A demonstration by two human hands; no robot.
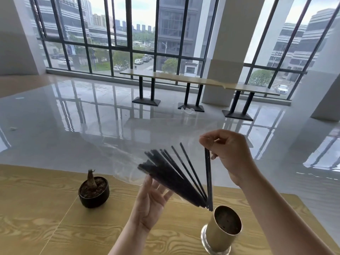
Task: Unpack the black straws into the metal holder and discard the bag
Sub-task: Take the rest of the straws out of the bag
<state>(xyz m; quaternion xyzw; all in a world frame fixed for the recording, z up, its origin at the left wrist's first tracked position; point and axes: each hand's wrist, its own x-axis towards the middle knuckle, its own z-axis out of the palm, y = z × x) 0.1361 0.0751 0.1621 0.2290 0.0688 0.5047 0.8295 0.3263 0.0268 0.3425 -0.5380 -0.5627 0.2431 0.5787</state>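
Observation:
A bundle of black straws (172, 176) fans out inside a clear plastic bag (127, 162), held in the air above the wooden table (46, 218). My left hand (150, 205) supports the bag and straws from underneath, fingers spread against them. My right hand (227, 155) pinches the upper ends of two or three straws (208, 173) that stand nearly upright. The lower ends of the straws meet just above the rim of the metal holder (221, 230), which stands on the table at the right and holds nothing.
A small dark pot with a bare plant stump (93, 191) stands on the table to the left. Beyond the table is a glossy floor, a long bench table (193, 80) and tall windows.

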